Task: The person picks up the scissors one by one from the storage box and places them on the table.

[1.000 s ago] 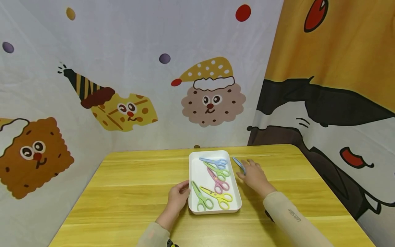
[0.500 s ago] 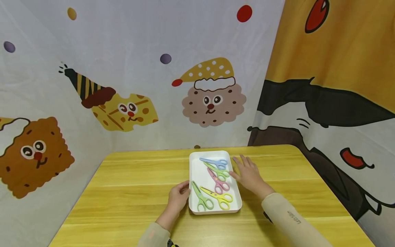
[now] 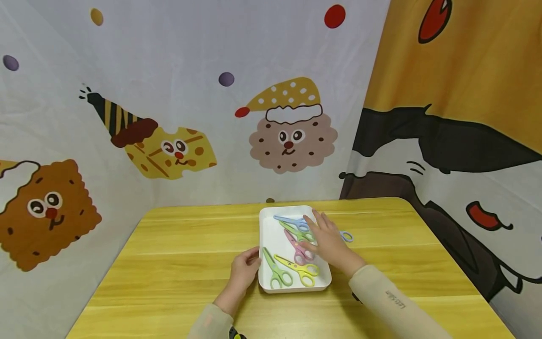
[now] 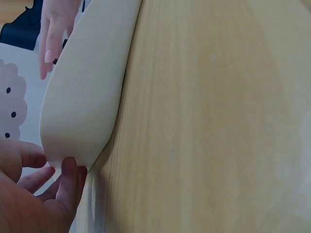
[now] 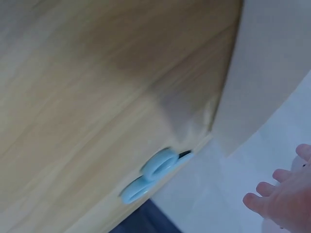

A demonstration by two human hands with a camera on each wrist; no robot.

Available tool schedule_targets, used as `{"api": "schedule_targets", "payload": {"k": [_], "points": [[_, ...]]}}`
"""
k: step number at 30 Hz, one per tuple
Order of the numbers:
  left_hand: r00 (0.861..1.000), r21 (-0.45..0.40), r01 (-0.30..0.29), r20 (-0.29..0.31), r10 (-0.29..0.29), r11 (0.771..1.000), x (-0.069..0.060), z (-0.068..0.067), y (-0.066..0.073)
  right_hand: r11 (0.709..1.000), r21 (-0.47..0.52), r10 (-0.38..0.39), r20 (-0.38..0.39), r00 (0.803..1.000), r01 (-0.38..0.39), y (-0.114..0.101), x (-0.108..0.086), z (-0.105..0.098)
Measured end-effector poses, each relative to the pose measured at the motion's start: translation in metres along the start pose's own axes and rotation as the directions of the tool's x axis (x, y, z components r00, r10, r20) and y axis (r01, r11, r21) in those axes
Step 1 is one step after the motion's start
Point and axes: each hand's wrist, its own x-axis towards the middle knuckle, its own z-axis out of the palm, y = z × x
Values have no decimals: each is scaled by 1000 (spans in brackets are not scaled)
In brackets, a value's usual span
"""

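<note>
A white tray (image 3: 268, 235) on the table holds several small plastic scissors. Blue scissors (image 3: 288, 220) lie at its far end, then light green scissors (image 3: 289, 229) and pink scissors (image 3: 292, 239). Nearer are yellow scissors (image 3: 292, 266) and another green pair (image 3: 273, 267). My left hand (image 3: 243, 273) holds the tray's left wall, fingers bent against it in the left wrist view. Over the tray's right side hovers my right hand (image 3: 332, 242), fingers extended, gripping nothing and partly covering the scissors. Another blue pair of scissors (image 5: 158, 167) rests on the table right of the tray, partly behind that hand.
The wooden table (image 3: 178, 263) extends around the tray. A printed cloth (image 3: 182, 70) with cartoon figures hangs behind the table, with another coloured cloth (image 3: 466, 141) at the right.
My right hand has left the blue scissors on the table and moved left over the tray. Those scissors' handle now shows beside the hand. The left hand and tray stay put.
</note>
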Motion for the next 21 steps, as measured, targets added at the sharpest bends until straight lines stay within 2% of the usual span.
{"api": "schedule_targets", "payload": {"k": [6,10,16,21], "points": [[1000,-8,11,10,-10,1000,1,-1,0,996,-28,-84,2,996,84,-25,-3,1],[1000,-10,18,14,-18,1000,0,-1,2,995,3,-102,54,993,102,-42,-6,6],[1000,-15,9,18,-9,1000,0,-1,2,985,-28,-164,93,982,168,-58,-12,14],[1000,-26,-17,21,18,1000,0,-2,1,987,-5,-161,132,978,163,-69,-16,17]]}}
